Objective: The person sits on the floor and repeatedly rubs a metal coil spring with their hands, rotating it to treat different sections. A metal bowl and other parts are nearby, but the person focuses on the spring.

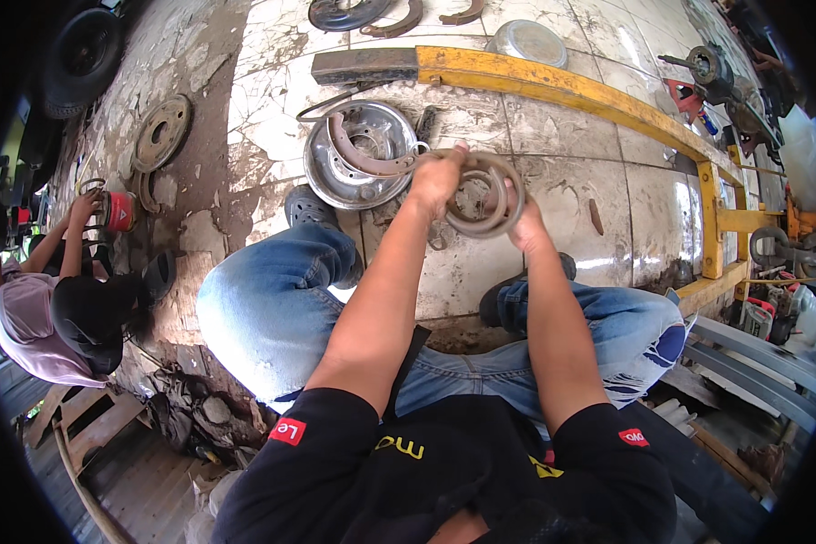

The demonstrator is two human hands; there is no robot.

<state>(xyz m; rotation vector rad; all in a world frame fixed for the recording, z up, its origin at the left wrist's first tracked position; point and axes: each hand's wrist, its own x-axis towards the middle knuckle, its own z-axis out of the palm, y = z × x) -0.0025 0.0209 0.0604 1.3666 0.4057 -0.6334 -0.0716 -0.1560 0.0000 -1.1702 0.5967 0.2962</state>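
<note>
My left hand and my right hand hold a pair of curved grey-brown brake shoes that form a ring above the tiled floor. The left hand grips the ring's left side with the thumb over its top. At the ring's right side, the right hand's fingers are curled behind it. On the floor just left of the hands lies a round silver backing plate with another brake shoe resting across it. I sit with both knees in blue jeans spread apart.
A long yellow steel beam runs across the floor beyond the hands. More brake shoes and a dark plate lie at the top. A rusty round plate and a tyre are at the left, where another person crouches by a red tin.
</note>
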